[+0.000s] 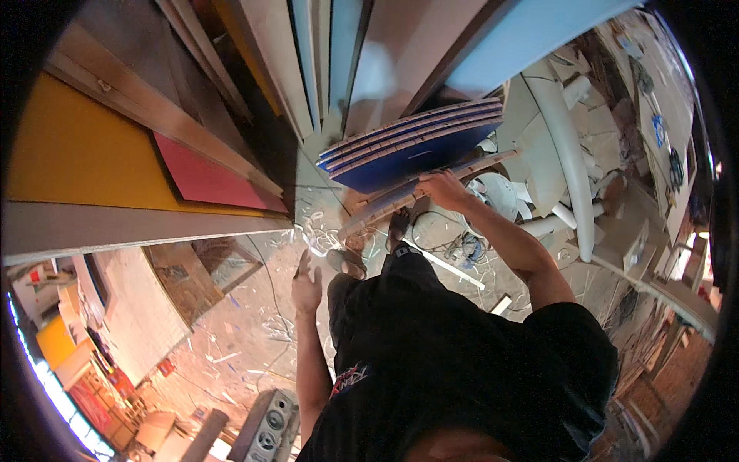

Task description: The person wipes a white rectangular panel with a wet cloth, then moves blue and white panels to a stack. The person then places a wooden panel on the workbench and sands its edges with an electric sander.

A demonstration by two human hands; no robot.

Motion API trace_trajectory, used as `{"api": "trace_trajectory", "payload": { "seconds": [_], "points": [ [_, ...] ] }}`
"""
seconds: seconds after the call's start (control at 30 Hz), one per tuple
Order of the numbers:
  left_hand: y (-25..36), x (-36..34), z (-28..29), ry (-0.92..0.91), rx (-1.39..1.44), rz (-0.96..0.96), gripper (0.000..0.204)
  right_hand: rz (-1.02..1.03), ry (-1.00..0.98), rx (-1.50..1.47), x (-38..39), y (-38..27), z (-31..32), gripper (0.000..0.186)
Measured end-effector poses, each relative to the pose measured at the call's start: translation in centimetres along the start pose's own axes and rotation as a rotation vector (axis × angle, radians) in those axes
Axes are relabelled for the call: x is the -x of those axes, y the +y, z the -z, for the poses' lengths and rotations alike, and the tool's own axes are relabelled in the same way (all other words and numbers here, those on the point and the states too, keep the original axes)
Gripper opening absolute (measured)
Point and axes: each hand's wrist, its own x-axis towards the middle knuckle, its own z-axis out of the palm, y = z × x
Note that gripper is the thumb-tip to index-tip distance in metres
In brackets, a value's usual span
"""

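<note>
My right hand grips the upper edge of a narrow light board standing on edge, just in front of several blue-faced panels with pale, ridged edges. These panels lean against larger upright boards. My left hand hangs at my left side with its fingers apart and nothing in it. My feet are on the floor below the boards.
Yellow and pink sheets lean at the left. A white bucket, a pale pipe and offcuts lie at the right. Scraps and cables litter the floor. A speaker-like unit sits at the lower left.
</note>
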Motion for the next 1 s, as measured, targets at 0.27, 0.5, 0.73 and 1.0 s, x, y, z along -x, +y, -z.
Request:
{"api": "trace_trajectory", "payload": {
  "seconds": [0.27, 0.5, 0.73, 1.0],
  "points": [
    [-13.3, 11.1, -3.4, -0.067, 0.067, 0.522, 0.052, -0.066, 0.022, -0.039, -2.9, 3.7, 1.4, 0.031],
    [-15.9, 17.8, -5.8, -0.173, 0.173, 0.660, 0.051, -0.086, 0.045, -0.041, -4.5, 6.5, -1.0, 0.030],
    [-13.3, 16.1, -6.5, -0.129, 0.195, 0.579, 0.046, -0.155, 0.009, 0.151, -7.4, 6.6, -1.9, 0.035],
    [-8.9, 13.0, -4.8, -0.090, 0.260, 0.531, 0.048, -0.169, 0.334, 0.379, -5.9, 6.1, -3.2, 0.032]
  ]
}}
